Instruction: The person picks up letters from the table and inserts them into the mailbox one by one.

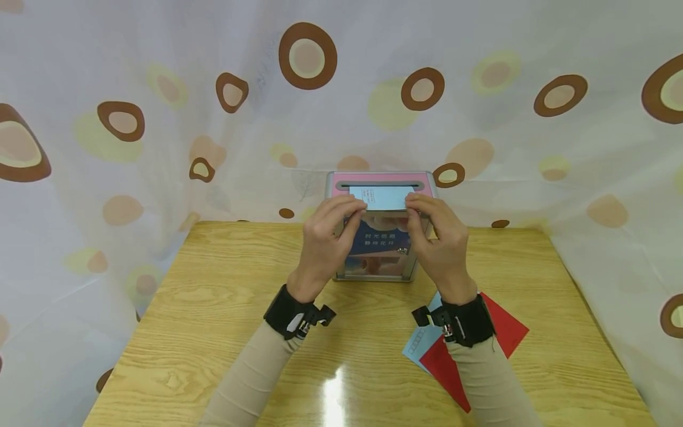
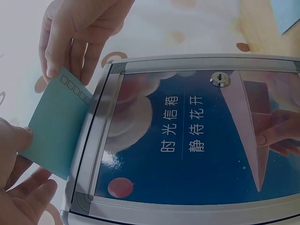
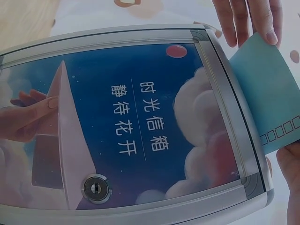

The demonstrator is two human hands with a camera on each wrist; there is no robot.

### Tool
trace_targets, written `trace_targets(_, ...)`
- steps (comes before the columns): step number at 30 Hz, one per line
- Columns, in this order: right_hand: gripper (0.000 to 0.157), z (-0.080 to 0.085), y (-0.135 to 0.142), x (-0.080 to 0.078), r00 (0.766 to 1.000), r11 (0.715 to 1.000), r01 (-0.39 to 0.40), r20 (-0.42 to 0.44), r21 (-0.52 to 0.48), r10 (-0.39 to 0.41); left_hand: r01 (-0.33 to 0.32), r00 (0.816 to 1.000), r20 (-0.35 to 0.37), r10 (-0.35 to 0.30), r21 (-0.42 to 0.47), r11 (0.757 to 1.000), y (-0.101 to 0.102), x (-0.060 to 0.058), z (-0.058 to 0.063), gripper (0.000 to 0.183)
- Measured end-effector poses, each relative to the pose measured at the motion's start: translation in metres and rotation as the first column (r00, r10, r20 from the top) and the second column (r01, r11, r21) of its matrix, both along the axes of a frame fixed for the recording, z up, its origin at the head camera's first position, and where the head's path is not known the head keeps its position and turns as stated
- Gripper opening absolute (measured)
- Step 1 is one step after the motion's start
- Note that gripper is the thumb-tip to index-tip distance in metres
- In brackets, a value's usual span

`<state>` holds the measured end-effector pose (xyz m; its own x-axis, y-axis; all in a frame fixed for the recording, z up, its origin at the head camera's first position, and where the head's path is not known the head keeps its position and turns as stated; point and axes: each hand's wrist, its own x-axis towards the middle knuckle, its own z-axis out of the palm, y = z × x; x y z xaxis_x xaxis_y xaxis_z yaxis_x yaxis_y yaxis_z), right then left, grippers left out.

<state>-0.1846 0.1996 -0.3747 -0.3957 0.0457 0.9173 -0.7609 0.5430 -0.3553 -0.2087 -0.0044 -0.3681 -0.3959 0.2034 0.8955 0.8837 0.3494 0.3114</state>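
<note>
A light blue envelope (image 1: pixel 385 198) lies at the slot in the pink top of a letter box (image 1: pixel 381 176). My left hand (image 1: pixel 332 232) pinches its left end between thumb and fingers, and my right hand (image 1: pixel 440 238) pinches the right end. In the left wrist view the envelope (image 2: pixel 58 123) stands up beyond the box's top edge, with a row of small printed squares along one side. The right wrist view shows the same envelope (image 3: pixel 269 89) from its other side; whether its far edge is inside the slot is hard to tell.
The box front (image 2: pixel 187 136) has a printed picture, white lettering and a round lock (image 3: pixel 96 188). Under my right forearm lie a red envelope (image 1: pixel 504 326) and another light blue envelope (image 1: pixel 421 344) on the wooden table (image 1: pixel 240 284). A patterned curtain (image 1: pixel 341 118) hangs close behind the box.
</note>
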Motion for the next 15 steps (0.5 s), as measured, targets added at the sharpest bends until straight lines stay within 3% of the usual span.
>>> trace_targets(15,0.015,-0.0014,0.0032,-0.0049,1.0,1.0,0.009,0.018,0.011,-0.009,-0.018,1.0,0.018,0.018,-0.004,1.0,0.0044,-0.0025,0.0012,0.014)
